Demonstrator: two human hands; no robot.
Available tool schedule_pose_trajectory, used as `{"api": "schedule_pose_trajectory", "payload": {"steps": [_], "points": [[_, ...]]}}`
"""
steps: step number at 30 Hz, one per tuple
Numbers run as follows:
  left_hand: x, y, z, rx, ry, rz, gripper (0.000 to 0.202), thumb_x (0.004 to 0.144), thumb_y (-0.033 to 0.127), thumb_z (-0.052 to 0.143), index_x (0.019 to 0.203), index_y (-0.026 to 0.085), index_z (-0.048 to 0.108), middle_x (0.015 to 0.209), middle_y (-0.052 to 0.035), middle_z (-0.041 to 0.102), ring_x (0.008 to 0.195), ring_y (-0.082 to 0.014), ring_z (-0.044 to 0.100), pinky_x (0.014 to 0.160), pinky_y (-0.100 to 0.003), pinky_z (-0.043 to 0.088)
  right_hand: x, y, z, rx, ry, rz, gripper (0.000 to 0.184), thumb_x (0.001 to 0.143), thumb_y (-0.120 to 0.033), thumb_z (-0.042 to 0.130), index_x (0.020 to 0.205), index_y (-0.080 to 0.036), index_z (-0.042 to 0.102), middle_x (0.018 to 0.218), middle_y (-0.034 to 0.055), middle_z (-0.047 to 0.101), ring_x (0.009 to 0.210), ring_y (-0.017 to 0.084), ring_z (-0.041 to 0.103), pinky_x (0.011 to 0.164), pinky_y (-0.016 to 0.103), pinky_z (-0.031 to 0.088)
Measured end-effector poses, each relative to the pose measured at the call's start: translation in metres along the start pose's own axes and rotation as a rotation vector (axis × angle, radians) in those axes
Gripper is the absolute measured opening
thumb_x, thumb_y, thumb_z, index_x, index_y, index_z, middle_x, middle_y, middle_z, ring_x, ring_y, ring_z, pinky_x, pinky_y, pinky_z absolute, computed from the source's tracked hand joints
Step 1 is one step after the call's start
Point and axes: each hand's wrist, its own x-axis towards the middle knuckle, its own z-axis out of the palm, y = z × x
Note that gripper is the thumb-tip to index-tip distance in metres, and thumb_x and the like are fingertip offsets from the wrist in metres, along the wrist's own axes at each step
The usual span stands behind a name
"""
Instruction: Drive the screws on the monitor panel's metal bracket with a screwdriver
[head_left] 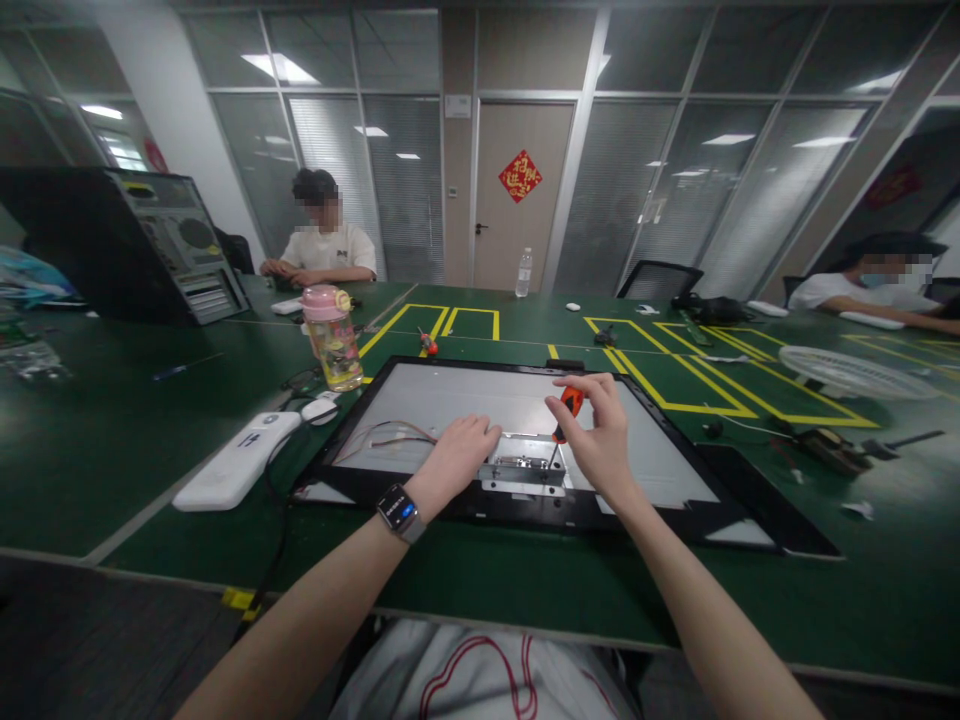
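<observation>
A monitor lies face down on the green table, its grey back panel [450,395] framed in black. Near its front edge sits a small metal bracket [521,468]. My right hand [596,435] is closed round an orange-handled screwdriver [566,412], held upright with the tip down on the bracket. My left hand [457,458] rests on the panel just left of the bracket, fingers curled, a smartwatch on its wrist. Thin wires [390,432] lie on the panel to the left.
A white power bank [236,460] and a mouse [321,408] lie left of the monitor, with a pink-lidded bottle [334,338] behind them. An open computer case [142,245] stands far left, a fan guard [844,372] right. Two people sit at the table's far side.
</observation>
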Motion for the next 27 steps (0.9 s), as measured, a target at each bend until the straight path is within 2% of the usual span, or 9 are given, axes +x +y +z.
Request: {"api": "schedule_pose_trajectory", "payload": {"steps": [4,6,9,13,15,18,20,24,27], "points": [[-0.0005,0.0002,-0.0002,0.004,0.009,-0.002,0.030,0.092,-0.001,0.045,0.116,0.016,0.054,0.109,-0.0102,0.062,0.100,-0.0230,0.059,0.086,-0.034,0.046,-0.0029,0.0052,-0.0013,0.146,-0.059,0.089,0.029,0.098,-0.024,0.042,0.111,-0.025,0.068,0.107,0.0080,0.067,0.094,0.023,0.065,0.086,0.044,0.049],[-0.0002,0.0000,0.0007,0.006,0.010,-0.003,0.030,0.092,-0.001,0.045,0.116,0.016,0.053,0.109,-0.0100,0.062,0.100,-0.0227,0.059,0.086,-0.034,0.046,-0.0038,0.0069,-0.0007,0.195,-0.062,0.123,0.030,0.099,-0.024,0.043,0.116,-0.025,0.067,0.111,0.0081,0.070,0.093,0.023,0.066,0.086,0.044,0.050],[0.0007,-0.0007,0.0030,0.013,0.005,-0.002,0.031,0.091,-0.001,0.046,0.116,0.016,0.053,0.109,-0.0099,0.062,0.100,-0.0231,0.059,0.086,-0.034,0.046,-0.0028,0.0069,0.0012,0.165,-0.030,0.100,0.024,0.095,-0.025,0.054,0.115,-0.026,0.068,0.104,0.0071,0.070,0.095,0.023,0.065,0.086,0.044,0.049],[0.0011,-0.0015,0.0057,0.012,0.021,0.000,0.028,0.092,0.000,0.045,0.114,0.015,0.054,0.108,-0.0097,0.062,0.100,-0.0234,0.059,0.086,-0.034,0.046,-0.0002,0.0047,0.0020,0.071,0.034,0.038,0.012,0.085,-0.025,0.070,0.096,-0.026,0.072,0.086,0.0025,0.059,0.080,0.021,0.059,0.078,0.040,0.049],[0.0008,-0.0015,0.0054,0.013,0.023,-0.003,0.028,0.092,0.000,0.045,0.113,0.016,0.054,0.108,-0.0095,0.062,0.100,-0.0231,0.058,0.086,-0.034,0.045,-0.0002,0.0037,0.0009,0.072,0.021,0.044,0.010,0.087,-0.028,0.066,0.095,-0.025,0.072,0.085,0.0025,0.056,0.081,0.021,0.057,0.077,0.040,0.048],[0.0003,-0.0010,0.0033,0.015,0.005,0.000,0.029,0.091,-0.002,0.045,0.114,0.015,0.053,0.109,-0.0103,0.061,0.100,-0.0240,0.059,0.085,-0.035,0.046,-0.0016,0.0030,-0.0013,0.123,-0.035,0.059,0.027,0.097,-0.026,0.046,0.108,-0.025,0.071,0.097,0.0062,0.060,0.091,0.023,0.060,0.081,0.042,0.048],[0.0002,-0.0007,0.0019,0.013,-0.008,0.001,0.031,0.090,-0.003,0.046,0.115,0.015,0.053,0.110,-0.0107,0.061,0.101,-0.0246,0.059,0.085,-0.035,0.046,-0.0026,0.0030,-0.0019,0.143,-0.047,0.055,0.034,0.099,-0.023,0.040,0.115,-0.026,0.069,0.102,0.0071,0.062,0.092,0.023,0.061,0.082,0.043,0.048],[0.0005,-0.0005,0.0012,0.007,-0.003,-0.003,0.033,0.088,-0.004,0.047,0.114,0.016,0.053,0.109,-0.0101,0.061,0.102,-0.0239,0.059,0.085,-0.035,0.046,-0.0027,0.0032,-0.0007,0.111,-0.035,0.039,0.030,0.098,-0.022,0.046,0.118,-0.026,0.068,0.101,0.0070,0.063,0.093,0.023,0.061,0.082,0.043,0.049],[0.0004,-0.0005,0.0020,0.008,0.001,-0.006,0.031,0.090,-0.003,0.046,0.114,0.016,0.053,0.108,-0.0100,0.061,0.101,-0.0240,0.059,0.085,-0.035,0.046,-0.0017,0.0036,0.0012,0.085,0.000,0.027,0.019,0.093,-0.023,0.057,0.106,-0.025,0.070,0.096,0.0062,0.062,0.092,0.023,0.060,0.084,0.043,0.048]]}}
